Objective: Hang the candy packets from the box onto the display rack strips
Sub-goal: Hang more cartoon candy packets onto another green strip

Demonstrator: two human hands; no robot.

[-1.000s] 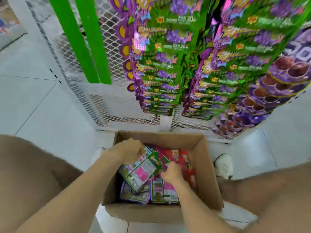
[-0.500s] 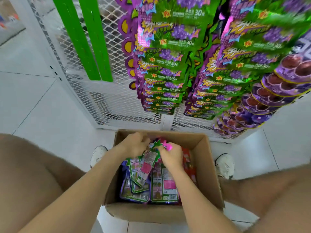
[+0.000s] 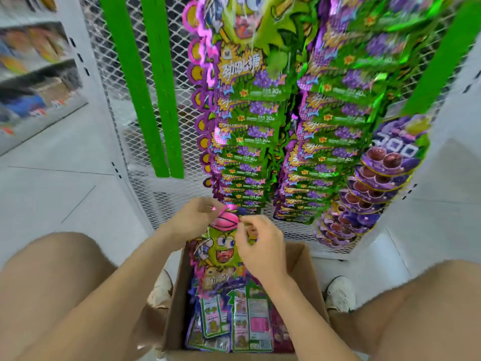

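A cardboard box (image 3: pixel 303 272) stands on the floor between my knees, holding several green and purple candy packets (image 3: pixel 250 324). Above its far edge hangs a strip of packets with a green cartoon face and pink cap (image 3: pixel 221 248). My left hand (image 3: pixel 192 220) grips its top from the left, and my right hand (image 3: pixel 260 243) pinches it from the right. On the white mesh display rack (image 3: pixel 145 126), two columns of grape candy packets (image 3: pixel 247 142) hang full. Two bare green strips (image 3: pixel 158 100) hang to their left.
A column of purple round-candy packets (image 3: pixel 377 183) hangs at the right, beside another green strip (image 3: pixel 442 56). Store shelves (image 3: pixel 39 74) stand at the far left. My white shoes (image 3: pixel 339 293) flank the box on the white tiled floor (image 3: pixel 65 199).
Both hands have risen out of the box to its far edge, lifting a strip of packets up with them. The view has tilted up toward the rack.
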